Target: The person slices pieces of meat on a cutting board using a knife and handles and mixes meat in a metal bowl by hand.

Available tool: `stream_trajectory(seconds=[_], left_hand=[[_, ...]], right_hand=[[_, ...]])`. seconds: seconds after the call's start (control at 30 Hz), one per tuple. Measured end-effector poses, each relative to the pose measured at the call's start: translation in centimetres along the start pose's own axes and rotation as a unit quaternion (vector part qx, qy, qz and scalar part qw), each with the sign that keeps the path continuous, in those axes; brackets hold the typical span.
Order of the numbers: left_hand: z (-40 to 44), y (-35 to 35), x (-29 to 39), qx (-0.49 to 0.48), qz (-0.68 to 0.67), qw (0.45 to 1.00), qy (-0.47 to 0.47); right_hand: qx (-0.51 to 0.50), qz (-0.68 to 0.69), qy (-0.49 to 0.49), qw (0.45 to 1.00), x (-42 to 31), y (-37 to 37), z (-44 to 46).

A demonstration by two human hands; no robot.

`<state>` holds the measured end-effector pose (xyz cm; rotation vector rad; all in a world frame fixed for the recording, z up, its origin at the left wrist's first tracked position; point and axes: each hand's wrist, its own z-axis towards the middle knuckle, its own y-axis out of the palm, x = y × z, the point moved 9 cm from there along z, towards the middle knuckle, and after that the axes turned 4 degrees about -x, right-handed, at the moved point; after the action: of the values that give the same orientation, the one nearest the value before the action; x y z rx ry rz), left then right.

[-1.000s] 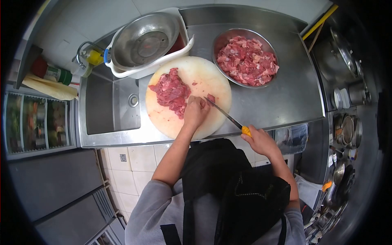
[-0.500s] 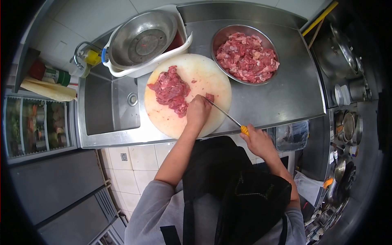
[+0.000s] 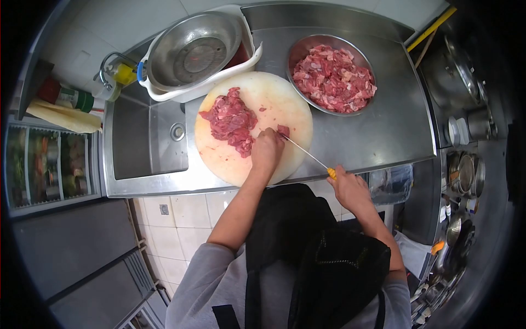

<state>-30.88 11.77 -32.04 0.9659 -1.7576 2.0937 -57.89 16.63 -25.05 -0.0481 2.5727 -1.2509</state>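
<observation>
A round white cutting board [image 3: 219,169] lies on the steel counter, with a pile of raw red meat [image 3: 229,120] on its left half. My left hand [image 3: 267,149] is closed over the board, right of the pile; its fingers press on something mostly hidden beneath them. Just beyond the fingertips lies a small piece of meat [image 3: 283,130]. My right hand [image 3: 350,189] grips the yellow handle of a knife [image 3: 309,155], whose thin blade reaches up-left to that small piece, beside my left fingers. A steel bowl [image 3: 291,61] full of cut meat stands at the upper right.
Behind the board on the left, a steel colander [image 3: 200,55] rests in a white tub [image 3: 181,97]. The sink [image 3: 145,148] is at the left, by a faucet [image 3: 103,70]. Pots [image 3: 479,125] and pans line the right side.
My left hand has moved slightly from its place a second ago, its fingers still closed. The knife has turned so its blade looks thinner, and its handle has shifted a little.
</observation>
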Motion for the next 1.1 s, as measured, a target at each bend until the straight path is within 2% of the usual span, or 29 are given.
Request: stream_trajectory(seconds=[0.23, 0.3, 0.4, 0.53, 0.6, 0.7, 0.83, 0.9, 1.1], left_hand=[[-0.2, -0.5, 0.1, -0.004, -0.003, 1.000, 0.020], [-0.3, -0.4, 0.1, -0.003, -0.015, 1.000, 0.025], [-0.3, -0.6, 0.1, -0.002, -0.024, 0.999, 0.030], [-0.2, -0.4, -0.2, -0.005, -0.036, 0.999, 0.030], [-0.1, -0.7, 0.0, -0.008, -0.036, 0.999, 0.032], [-0.5, -0.8, 0.7, -0.016, -0.009, 0.999, 0.043], [-0.8, -0.6, 0.1, -0.029, -0.008, 0.999, 0.044], [-1.1, -1.4, 0.2, -0.024, -0.014, 0.999, 0.046], [-2.0, -2.7, -0.3, -0.051, -0.075, 0.994, 0.062]], right_hand=[[-0.026, 0.030, -0.028, 0.999, -0.4, -1.1, 1.9], [0.000, 0.063, -0.041, 0.997, 0.2, -1.3, 1.6], [-0.049, 0.054, -0.030, 0.997, 0.2, -0.9, 2.2], [-0.023, 0.049, -0.040, 0.998, 0.2, -0.8, 1.3], [-0.056, 0.010, 0.014, 0.998, -0.3, -0.6, 0.8], [-0.010, 0.009, -0.020, 1.000, -2.3, -0.5, 2.3], [-0.019, -0.011, -0.025, 0.999, -2.4, -1.5, 2.8], [-0.034, -0.011, 0.003, 0.999, -0.7, -1.7, 1.8], [-0.036, -0.008, -0.023, 0.999, -1.2, -2.6, 3.2]])
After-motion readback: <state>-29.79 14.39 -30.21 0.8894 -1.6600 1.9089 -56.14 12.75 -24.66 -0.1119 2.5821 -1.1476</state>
